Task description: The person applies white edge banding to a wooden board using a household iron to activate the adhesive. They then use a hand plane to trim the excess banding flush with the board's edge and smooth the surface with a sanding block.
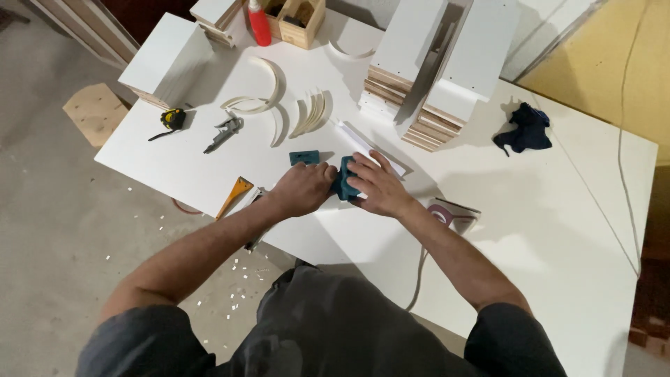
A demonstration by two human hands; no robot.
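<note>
Both hands meet near the middle of the white surface (530,230), closed together around a teal block (344,180) that sits on the surface between them. The left hand (301,190) is curled into a loose fist with its knuckles up, pressed against the left side of the block; the right hand (377,185) lies over the block's right side and top with its fingers bent down onto it, so only part of the teal shows between the 2 hands. Under and just beyond the right hand's fingers lies a narrow white strip (363,145), running away toward the stacked panels; whether the block touches it cannot be told. A second, smaller teal piece (304,158) lies flat just beyond the left hand, apart from it. Farther back on the surface are several curved white wooden pieces (262,87) — 1 wide arc and a fanned group of thinner ones (312,112) — with a grey metal air gun (223,131) and a yellow-and-black tape measure (172,119) to their left. An orange triangular square (236,195) lies at the near-left edge beside the left forearm. Stacks of white-faced panels (436,63) stand at the back, a red bottle (259,22) and a small wooden box (301,19) behind them to the left, and a dark blue rag (525,128) lies well apart to the right
</note>
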